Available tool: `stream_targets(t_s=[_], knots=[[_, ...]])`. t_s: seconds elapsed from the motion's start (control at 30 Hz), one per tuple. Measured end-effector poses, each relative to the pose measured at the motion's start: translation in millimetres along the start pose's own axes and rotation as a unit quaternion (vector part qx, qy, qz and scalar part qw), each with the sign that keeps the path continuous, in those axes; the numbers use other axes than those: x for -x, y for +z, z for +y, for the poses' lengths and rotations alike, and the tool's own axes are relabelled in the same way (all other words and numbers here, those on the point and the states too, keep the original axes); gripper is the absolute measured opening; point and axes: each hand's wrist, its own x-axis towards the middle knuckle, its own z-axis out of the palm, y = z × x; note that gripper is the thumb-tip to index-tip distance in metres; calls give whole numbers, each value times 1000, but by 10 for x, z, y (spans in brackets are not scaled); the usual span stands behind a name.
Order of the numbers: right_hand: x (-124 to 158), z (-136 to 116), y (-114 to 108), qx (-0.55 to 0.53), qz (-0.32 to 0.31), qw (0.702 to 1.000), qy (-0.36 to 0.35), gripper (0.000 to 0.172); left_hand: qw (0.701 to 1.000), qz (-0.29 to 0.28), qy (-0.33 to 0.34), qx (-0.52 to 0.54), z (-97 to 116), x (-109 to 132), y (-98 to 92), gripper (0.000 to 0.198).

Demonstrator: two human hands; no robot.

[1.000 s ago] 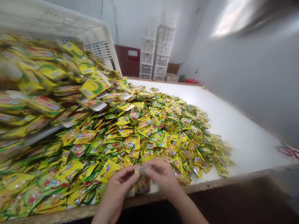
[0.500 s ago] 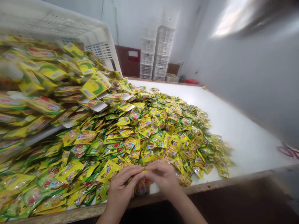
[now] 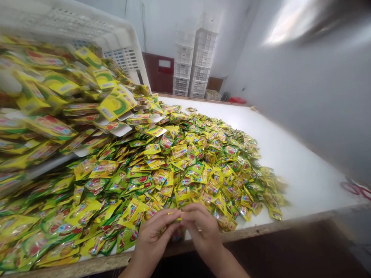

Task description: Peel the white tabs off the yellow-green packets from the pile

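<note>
My left hand (image 3: 155, 236) and my right hand (image 3: 204, 229) meet at the table's front edge, fingertips together. Between them they pinch a small yellow packet (image 3: 174, 214), mostly hidden behind the fingers. Just beyond my hands spreads a large heap of yellow and green candy packets (image 3: 181, 168) with fruit pictures on them. Under my fingers, partly covered, another packet (image 3: 178, 234) shows close to the edge.
A white perforated crate (image 3: 132, 46) lies tipped at the left, with yellow cardboard boxes (image 3: 117, 103) spilling out. Red-handled scissors (image 3: 362, 191) rest at the right of the white table (image 3: 299, 170). Stacked crates (image 3: 200, 59) stand by the back wall.
My fingers have shifted slightly around the yellow packet, more of which shows at the left fingertips. The view has moved a little; the heap looks the same.
</note>
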Motion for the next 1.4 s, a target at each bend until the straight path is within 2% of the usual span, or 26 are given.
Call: stream_targets(t_s=[0.07, 0.2, 0.3, 0.37, 0.47, 0.53, 0.6, 0.8, 0.93, 1.07, 1.2, 1.33, 1.4], knots=[[12, 0, -15, 2, -12, 1000, 25, 15, 1000, -3, -23, -7, -22, 23, 14, 28], [-56, 33, -57, -42, -8, 983, 176, 10, 993, -5, -121, -7, -28, 29, 33, 52], [-197, 10, -110, -56, -45, 970, 232, 7, 988, -17, -154, 1, 0, 7, 21, 53], [-309, -48, -158, -12, -78, 973, 219, 5, 989, -29, -148, 3, 25, -4, 7, 50], [-435, -141, -216, 89, -112, 980, 140, 7, 991, -36, -128, 15, 60, -11, -13, 45], [-460, -169, -219, 129, -117, 980, 101, 8, 992, -32, -119, 26, 76, -11, -20, 42], [-431, -163, -183, 142, -101, 980, 97, 9, 993, -27, -113, 31, 80, -11, -18, 40], [-213, -96, -44, 111, -19, 991, 67, 12, 990, -16, -134, 42, 18, -6, 16, 43], [-154, -80, -89, 65, -28, 996, 58, 10, 988, -44, -133, 58, -10, -9, -15, 36], [-111, -61, -63, 72, -27, 996, 40, 19, 987, -53, -137, 64, 12, -5, -50, 28], [-46, -15, 49, 78, 4, 995, 58, 28, 980, -46, -158, 114, 87, 38, 61, 29], [-33, 15, 59, 98, 14, 994, 54, 35, 984, -4, -155, 84, 141, 74, 223, 30], [-44, 11, 21, 101, 2, 994, 45, 30, 986, -1, -147, 77, 140, 69, 257, 28]])
